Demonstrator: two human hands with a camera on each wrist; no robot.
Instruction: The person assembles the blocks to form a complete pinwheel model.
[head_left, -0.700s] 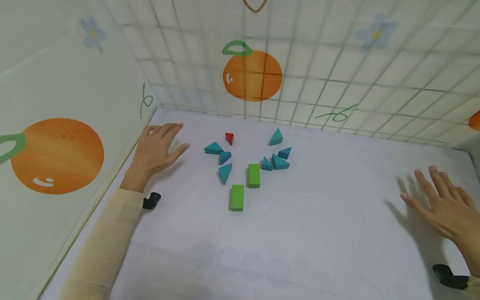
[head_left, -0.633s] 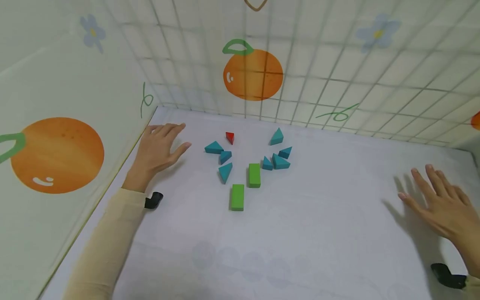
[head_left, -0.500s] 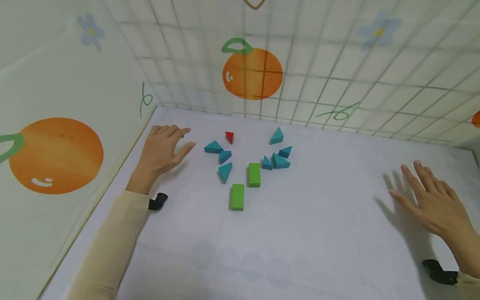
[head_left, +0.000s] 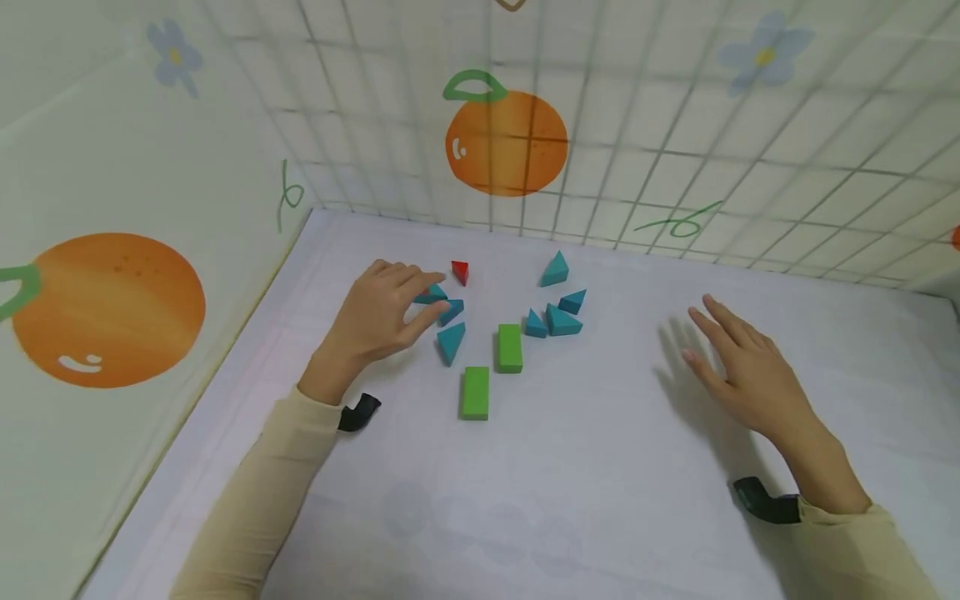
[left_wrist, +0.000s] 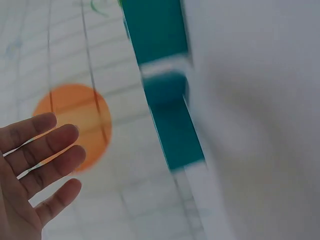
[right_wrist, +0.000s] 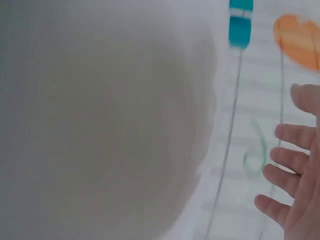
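Note:
My left hand hovers beside the left cluster of teal triangular blocks, its fingers partly covering one of them. It holds nothing, and its fingers are spread in the left wrist view. Just beyond its fingertips lies a small red triangular block. My right hand is over the white surface to the right, fingers extended and nothing in them. Between the hands, nearer the left, lie two green rectangular blocks. A second group of teal triangular blocks sits to their right.
A white cloth covers the table. Behind it rises a grid wall under a sheer cloth printed with an orange. A pale side wall borders the left edge. Black curved pieces sit at both wrists.
My left hand has moved rightward to the left teal blocks. My right hand has come in leftward from the right edge. The blocks lie where they were.

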